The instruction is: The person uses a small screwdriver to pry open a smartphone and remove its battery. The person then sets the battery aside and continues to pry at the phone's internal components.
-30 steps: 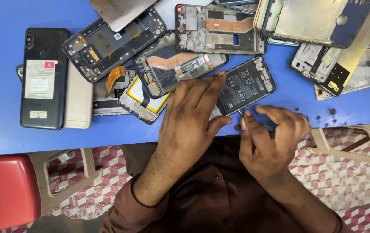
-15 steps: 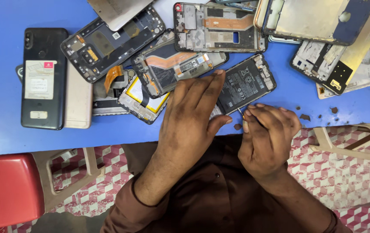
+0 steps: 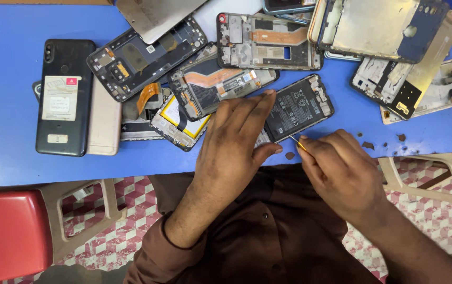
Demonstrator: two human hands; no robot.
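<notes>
Shifted rightward, right hand [image 3: 341, 171] hides most of its screwdriver [image 3: 295, 141].

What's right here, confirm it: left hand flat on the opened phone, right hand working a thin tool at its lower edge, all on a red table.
Not red. The head view shows the table is blue; left hand on the opened phone and right hand with the thin tool stand.

The left hand [image 3: 234, 139] lies flat on an opened phone [image 3: 298, 107] near the desk's [image 3: 5, 79] front edge; the right hand [image 3: 339, 168] pinches a small screwdriver [image 3: 295, 141] against it.
</notes>
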